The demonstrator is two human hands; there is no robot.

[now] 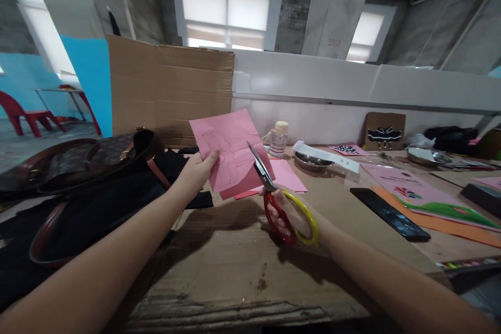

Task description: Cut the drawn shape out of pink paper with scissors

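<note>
Landmark: the bottle (279, 140), pale-lidded, stands upright at the back of the work surface.
Drawn pink sheet (229, 148): raised in the air, nearer the wearer than the bottle and to its left; thin outlines run across its face, and more than one layer shows along its lower edge.
Left hand (203, 166): pinched on the left edge of this sheet, thumb on the front, left of the bottle.
Scissors (270, 188): in front of the bottle, one handle loop red, the other yellow, blades tilted up and leftward across the sheet's right side; whether they bite into the paper I cannot tell.
Right hand (287, 211): closed around the scissors' handles, nearer than the bottle, apart from the left hand.
Loose pink paper (289, 176): lies flat just in front of the bottle, on the cardboard mat (235, 271).
Metal dish (313, 162): just right of the bottle, a white strip (336, 159) resting across it.
Phone (387, 213): lies dark-screened, nearer than the bottle and well to its right.
Handbag (117, 154): brown, well left of the bottle.
Cardboard panel (176, 88): upright, left of the bottle and behind it.
</note>
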